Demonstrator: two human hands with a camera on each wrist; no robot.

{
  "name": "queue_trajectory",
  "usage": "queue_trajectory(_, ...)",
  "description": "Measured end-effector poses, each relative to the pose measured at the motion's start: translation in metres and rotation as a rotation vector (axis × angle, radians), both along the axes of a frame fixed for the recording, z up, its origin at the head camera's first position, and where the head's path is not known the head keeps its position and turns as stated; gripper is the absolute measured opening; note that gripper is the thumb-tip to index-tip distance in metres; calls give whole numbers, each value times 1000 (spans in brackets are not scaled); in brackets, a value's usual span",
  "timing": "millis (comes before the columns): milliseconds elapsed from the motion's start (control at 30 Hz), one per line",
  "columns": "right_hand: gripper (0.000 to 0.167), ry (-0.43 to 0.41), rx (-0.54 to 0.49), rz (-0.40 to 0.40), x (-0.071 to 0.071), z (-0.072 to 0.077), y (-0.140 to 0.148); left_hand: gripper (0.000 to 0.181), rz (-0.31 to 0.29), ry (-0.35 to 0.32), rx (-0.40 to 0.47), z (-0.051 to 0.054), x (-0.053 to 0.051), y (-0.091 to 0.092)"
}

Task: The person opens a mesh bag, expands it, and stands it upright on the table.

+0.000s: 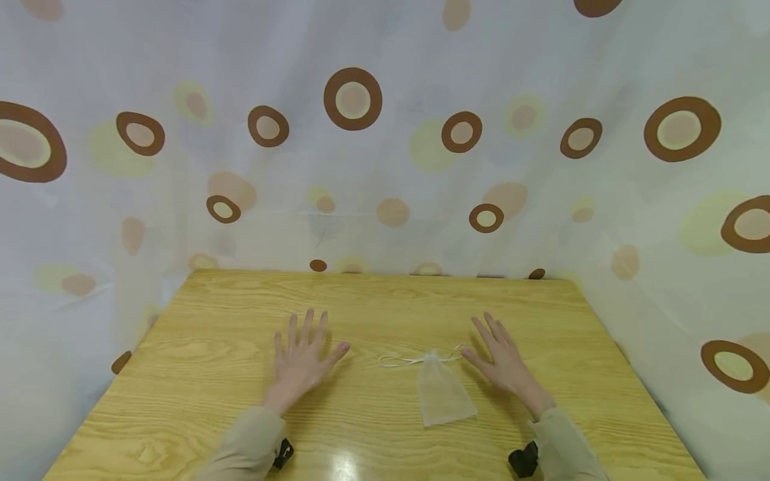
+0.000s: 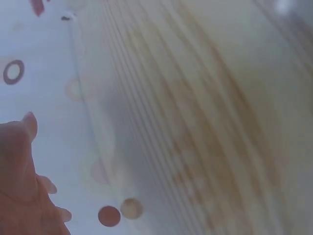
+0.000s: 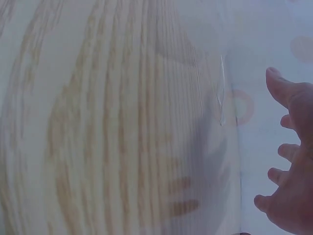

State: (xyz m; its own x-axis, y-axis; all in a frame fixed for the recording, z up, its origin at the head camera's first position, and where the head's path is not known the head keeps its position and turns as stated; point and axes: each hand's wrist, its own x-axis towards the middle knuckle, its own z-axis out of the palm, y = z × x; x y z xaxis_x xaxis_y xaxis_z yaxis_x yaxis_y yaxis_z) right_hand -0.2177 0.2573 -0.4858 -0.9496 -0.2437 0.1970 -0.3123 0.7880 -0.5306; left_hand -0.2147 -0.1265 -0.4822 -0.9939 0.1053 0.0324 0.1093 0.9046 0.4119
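A small sheer white drawstring pouch point(image 1: 444, 394) lies flat on the wooden table, its neck gathered and its thin cords point(image 1: 400, 361) spread to both sides. My left hand point(image 1: 302, 364) is held to the left of the pouch, palm down with fingers spread, holding nothing. On the other side, my right hand point(image 1: 500, 361) has its fingers straight, the thumb close to the right cord; whether it touches the cord I cannot tell. In the wrist views, parts of the left hand point(image 2: 19, 181) and the right hand point(image 3: 296, 171) show at the edges with nothing in them.
The light wooden table point(image 1: 240, 307) reaches back to a white curtain point(image 1: 397, 167) printed with brown rings and pale spots, which also hangs along both sides. Black straps or devices point(image 1: 523, 459) sit at both wrists by the sleeves.
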Motion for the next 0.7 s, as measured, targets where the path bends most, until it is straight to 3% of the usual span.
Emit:
queue_trajectory(267, 58, 10, -99, 8, -2, -6, -5, 82, -113, 22, 84, -1, -1, 34)
queue_trajectory(467, 40, -74, -135, -22, -3, -3, -5, 86, -180, -13, 69, -6, -7, 61)
queue_trajectory(700, 26, -171, -103, -36, -1, -3, -6, 86, -291, -66, 142, -6, -6, 85)
